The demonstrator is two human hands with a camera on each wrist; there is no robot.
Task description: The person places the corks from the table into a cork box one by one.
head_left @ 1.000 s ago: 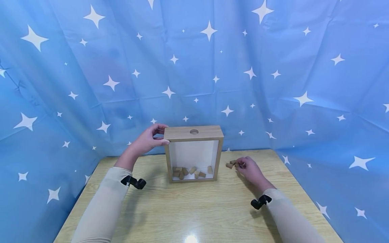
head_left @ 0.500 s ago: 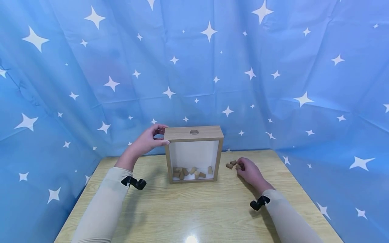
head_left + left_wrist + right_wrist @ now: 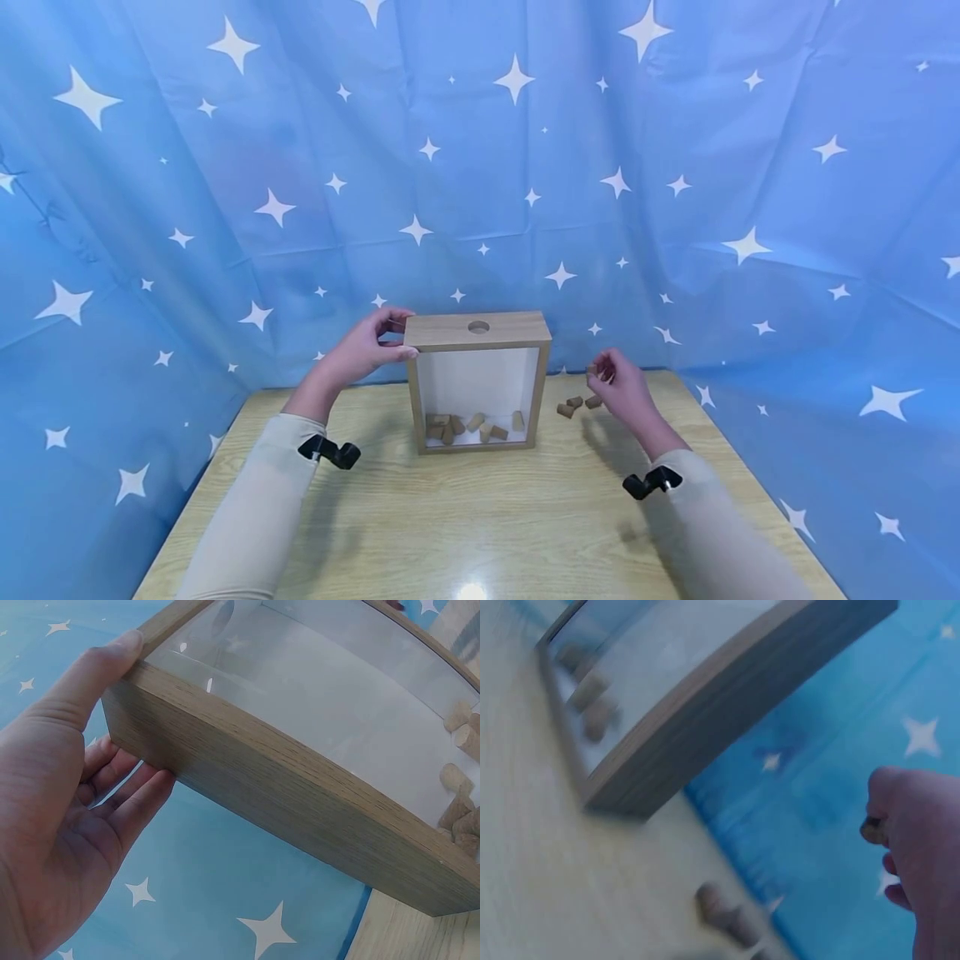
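"Left hand (image 3: pixel 360 347)?"
"It grips the upper left corner of the wooden box (image 3: pixel 480 343); corks (image 3: pixel 476 421) sit inside, along its bottom."
"Right hand (image 3: pixel 622 392)?"
"It pinches one cork (image 3: pixel 873 830), end poking out; three loose corks (image 3: pixel 565 411) lie below, near the back edge of the table (image 3: pixel 480 508)."

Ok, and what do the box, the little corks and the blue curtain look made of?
The box frame looks like matte wood or veneer, given the grain. Its front pane is clear and glossy, glass or plastic, from the reflections. The corks seem natural cork: dull, mottled tan. The curtain looks like smooth cloth or plastic, with soft folds.
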